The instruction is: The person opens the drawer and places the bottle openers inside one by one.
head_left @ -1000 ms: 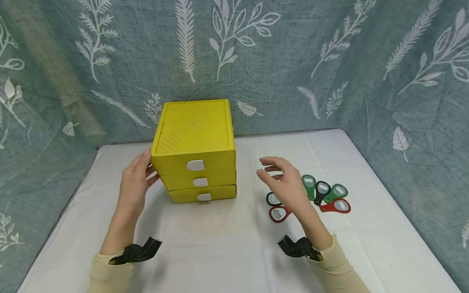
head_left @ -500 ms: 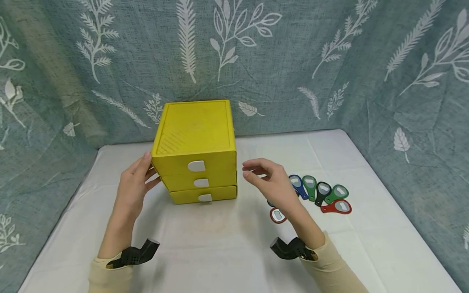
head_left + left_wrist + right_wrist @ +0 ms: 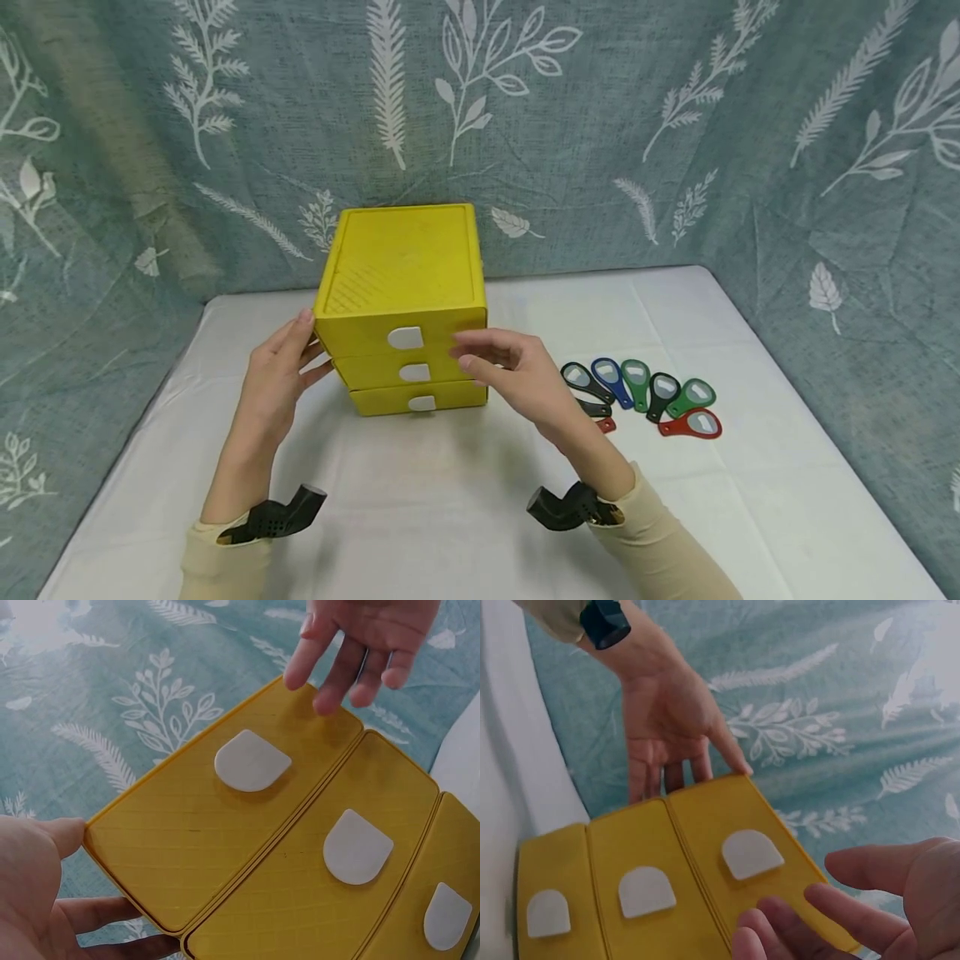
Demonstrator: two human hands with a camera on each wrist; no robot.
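Note:
A yellow three-drawer box (image 3: 405, 267) with white handle tabs stands toward the back of the table, its drawers all closed. My left hand (image 3: 273, 379) rests against the box's left side, with the thumb at the top front edge and the fingers along the side wall. In front of the box's right part hovers my right hand (image 3: 517, 375), fingers loosely bent and holding nothing. The left wrist view shows the right fingertips near the top drawer front (image 3: 187, 832); a gap seems to remain. In the right wrist view, the top handle tab (image 3: 751, 854) lies left of those fingers.
Several bottle openers in blue (image 3: 611, 379), green (image 3: 636, 382), black (image 3: 663, 392) and red (image 3: 693, 423) lie fanned on the white table (image 3: 420, 517), right of the box. My right forearm partly covers the nearest ones. A patterned green-blue cloth (image 3: 555, 167) hangs behind.
My right hand has moved left from above the bottle openers to the front of the drawer box, uncovering more of the openers. My left hand has stayed against the box's side.

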